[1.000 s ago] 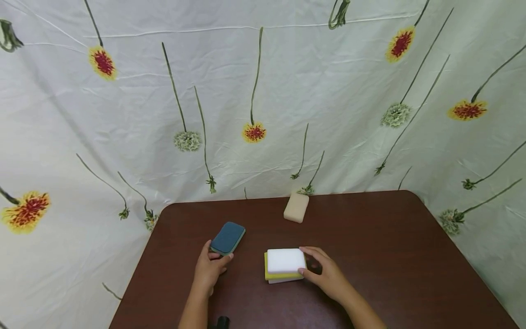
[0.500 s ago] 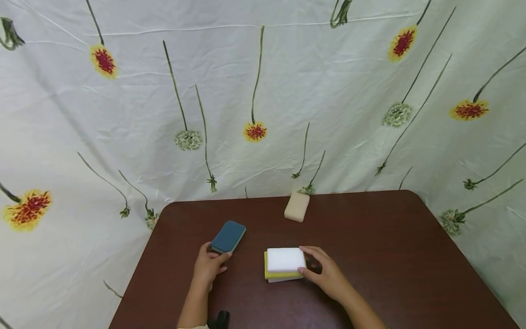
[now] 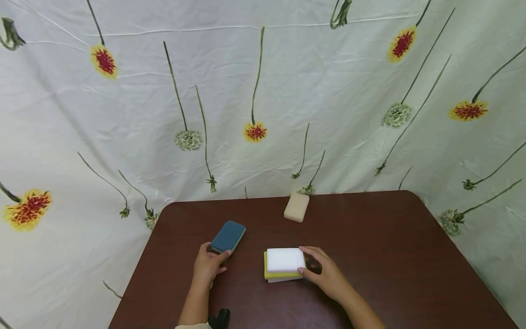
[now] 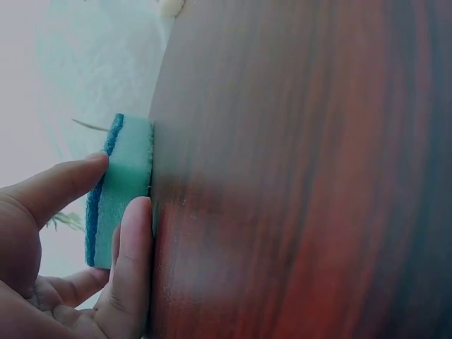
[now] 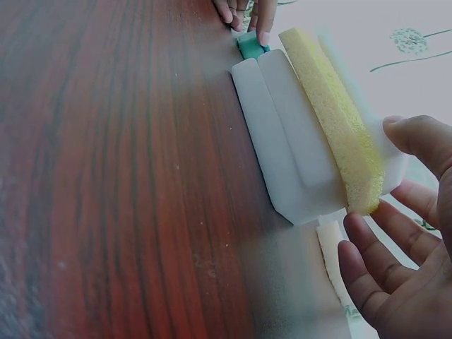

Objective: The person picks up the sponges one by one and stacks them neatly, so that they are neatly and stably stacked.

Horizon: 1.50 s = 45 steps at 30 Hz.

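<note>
A blue-topped scouring sponge (image 3: 228, 236) with a pale green foam side lies flat at the table's left. My left hand (image 3: 206, 267) holds its near end, thumb on the blue face and fingers along the foam (image 4: 127, 169). To the right stands a sponge stack: a white sponge (image 3: 285, 260) on top, a yellow sponge (image 5: 332, 106) under it and two white blocks (image 5: 300, 120) at the bottom. With thumb and index finger, my right hand (image 3: 324, 272) pinches the top white sponge's right end. Other fingertips lie close against the yellow sponge's end.
A cream sponge (image 3: 297, 208) rests near the back edge of the dark brown table (image 3: 370, 228). Behind the table hangs a white flowered cloth (image 3: 312, 82). A black object (image 3: 223, 318) shows by my left wrist at the bottom.
My left hand has shifted slightly on the blue sponge, its thumb a little nearer its end. The right hand and the stack stay as they were.
</note>
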Tool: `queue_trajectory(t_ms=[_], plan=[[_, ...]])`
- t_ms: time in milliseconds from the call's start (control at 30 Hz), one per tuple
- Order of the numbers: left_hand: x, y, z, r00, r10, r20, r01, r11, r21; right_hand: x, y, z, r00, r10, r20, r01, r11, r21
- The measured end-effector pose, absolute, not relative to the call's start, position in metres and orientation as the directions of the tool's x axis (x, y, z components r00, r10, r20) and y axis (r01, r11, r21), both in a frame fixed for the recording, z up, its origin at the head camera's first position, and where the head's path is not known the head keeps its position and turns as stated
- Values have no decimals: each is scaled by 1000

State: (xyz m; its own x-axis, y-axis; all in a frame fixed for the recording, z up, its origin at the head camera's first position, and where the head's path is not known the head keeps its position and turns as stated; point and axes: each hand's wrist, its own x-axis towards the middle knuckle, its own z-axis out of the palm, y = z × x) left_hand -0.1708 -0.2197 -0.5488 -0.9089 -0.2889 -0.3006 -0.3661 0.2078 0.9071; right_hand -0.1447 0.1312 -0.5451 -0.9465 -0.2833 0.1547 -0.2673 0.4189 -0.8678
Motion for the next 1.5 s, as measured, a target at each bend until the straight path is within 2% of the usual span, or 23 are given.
queue_trajectory(t_ms=[533, 1100, 1333, 1500], plan=[[-177, -217, -550, -922, -309, -235, -343, 361, 867, -145, 131, -546, -947, -289, 138, -252, 404, -879], [-172, -217, -548, -922, -286, -260, -339, 277, 899, -145, 131, -546, -947, -290, 136, -251, 409, -877], [-168, -216, -543, -931, -283, -231, -323, 341, 883, -146, 132, -547, -945, -291, 151, -265, 408, -874], [-167, -214, -542, -932, -284, -226, -314, 318, 895, -147, 132, -547, -941, -291, 170, -283, 408, -868]])
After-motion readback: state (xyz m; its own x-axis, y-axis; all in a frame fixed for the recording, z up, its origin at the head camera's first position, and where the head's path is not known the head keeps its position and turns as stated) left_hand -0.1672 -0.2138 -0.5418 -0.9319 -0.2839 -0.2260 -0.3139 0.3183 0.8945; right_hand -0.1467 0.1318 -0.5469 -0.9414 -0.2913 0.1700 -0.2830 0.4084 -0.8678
